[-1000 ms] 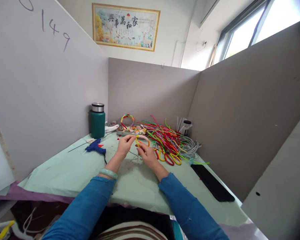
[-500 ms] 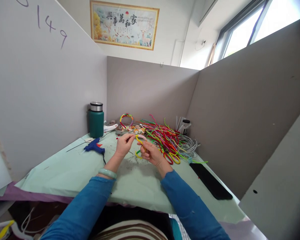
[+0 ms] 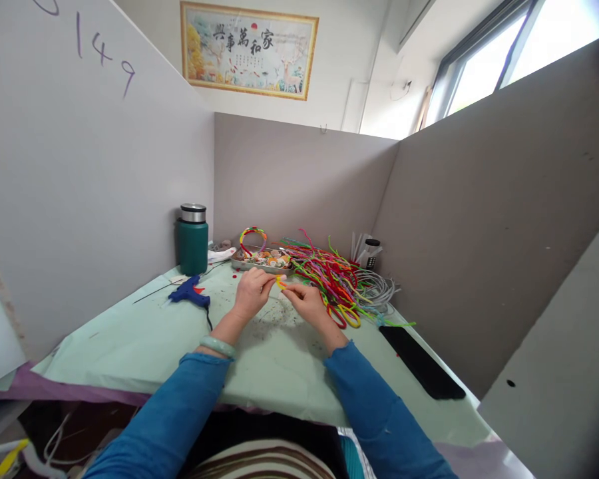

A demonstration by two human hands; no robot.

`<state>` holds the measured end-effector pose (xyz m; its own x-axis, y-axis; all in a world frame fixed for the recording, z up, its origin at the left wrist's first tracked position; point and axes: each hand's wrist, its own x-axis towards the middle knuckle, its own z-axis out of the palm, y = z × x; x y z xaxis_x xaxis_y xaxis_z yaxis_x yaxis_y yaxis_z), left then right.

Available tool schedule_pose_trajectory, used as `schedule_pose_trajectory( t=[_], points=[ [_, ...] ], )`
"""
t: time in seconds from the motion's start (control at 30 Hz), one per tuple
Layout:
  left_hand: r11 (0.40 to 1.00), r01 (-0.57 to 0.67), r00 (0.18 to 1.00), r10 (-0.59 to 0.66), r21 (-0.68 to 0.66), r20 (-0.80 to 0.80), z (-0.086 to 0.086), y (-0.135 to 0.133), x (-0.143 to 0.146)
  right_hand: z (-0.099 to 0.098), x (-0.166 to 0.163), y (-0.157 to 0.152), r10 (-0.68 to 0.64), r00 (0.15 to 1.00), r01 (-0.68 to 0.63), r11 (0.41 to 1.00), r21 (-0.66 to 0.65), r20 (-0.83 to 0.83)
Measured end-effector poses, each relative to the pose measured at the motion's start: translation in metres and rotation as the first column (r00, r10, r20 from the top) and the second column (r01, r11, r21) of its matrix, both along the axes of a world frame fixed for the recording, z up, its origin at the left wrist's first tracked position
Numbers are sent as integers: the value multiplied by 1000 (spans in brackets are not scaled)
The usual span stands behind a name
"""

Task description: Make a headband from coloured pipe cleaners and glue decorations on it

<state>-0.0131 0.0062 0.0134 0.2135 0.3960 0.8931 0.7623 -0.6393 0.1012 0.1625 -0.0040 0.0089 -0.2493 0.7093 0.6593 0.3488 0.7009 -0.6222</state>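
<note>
My left hand (image 3: 252,291) and my right hand (image 3: 307,301) meet over the middle of the pale green table cover (image 3: 144,346). Both pinch a small pink and yellow hoop wrapped in pipe cleaner (image 3: 280,282), held between the fingertips just above the table. Most of the hoop is hidden by my fingers. A green bangle sits on my left wrist. Right of my hands lies a heap of coloured pipe cleaners (image 3: 332,279).
A blue glue gun (image 3: 190,293) lies left of my hands, with a green flask (image 3: 192,239) behind it. A metal tray of small decorations (image 3: 262,261) and a finished striped hoop (image 3: 253,235) stand at the back. A black phone (image 3: 422,362) lies at right. Grey partitions enclose the desk.
The hoop has been turned and lowered between my fingers. My right hand has shifted slightly up and toward my left hand.
</note>
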Motion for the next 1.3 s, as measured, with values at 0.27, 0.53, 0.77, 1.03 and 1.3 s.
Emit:
schedule_pose_trajectory(
  t=[0.27,0.53,0.77,1.03,1.3],
  points=[
    [985,89,989,-106,-146,-107,-2,-3,5,1,0,-3,-182,981,155,938,310,60],
    [939,245,961,-268,-243,-66,-2,-10,11,-9,2,22,-211,977,212,976,-51,27],
    [928,264,960,-279,-263,-23,-4,-8,11,-14,3,27,-142,990,144,981,-132,22],
    [977,152,988,-153,-150,3,-13,6,8,-4,-2,11,-338,940,340,903,263,-52],
    [979,36,986,-2,-199,169,-13,9,5,-13,-16,3,-44,991,26,990,138,128]
  ],
)
